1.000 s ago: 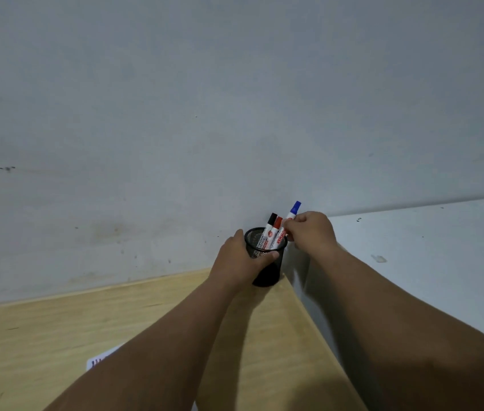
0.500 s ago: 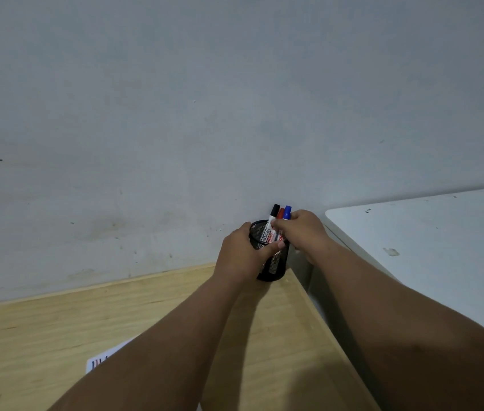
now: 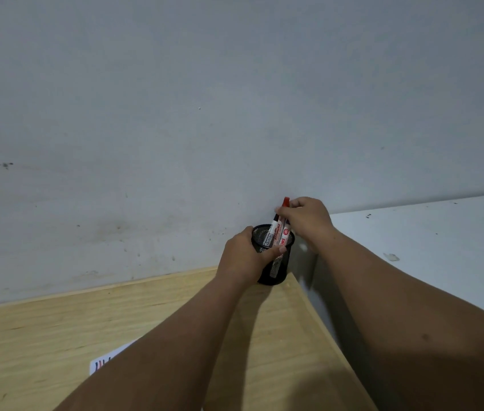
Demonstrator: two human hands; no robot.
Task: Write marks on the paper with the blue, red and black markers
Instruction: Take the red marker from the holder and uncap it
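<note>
A black mesh pen cup (image 3: 275, 264) stands at the far right corner of the wooden table (image 3: 57, 330), against the wall. My left hand (image 3: 242, 258) is wrapped around its left side. My right hand (image 3: 306, 218) is above the cup, fingers pinched on the red marker (image 3: 286, 202), whose red cap sticks up highest. The black marker (image 3: 273, 225) leans in the cup just left of it. The blue marker is mostly hidden behind my right hand. A corner of the white paper (image 3: 107, 358) with coloured strokes shows beside my left forearm.
A grey wall (image 3: 205, 114) rises directly behind the cup. A white table (image 3: 427, 247) stands to the right, with a narrow gap between it and the wooden table.
The blue marker, held raised by my right hand a second ago, went down into the cup. My right hand now pinches the red marker, which stands higher than before.
</note>
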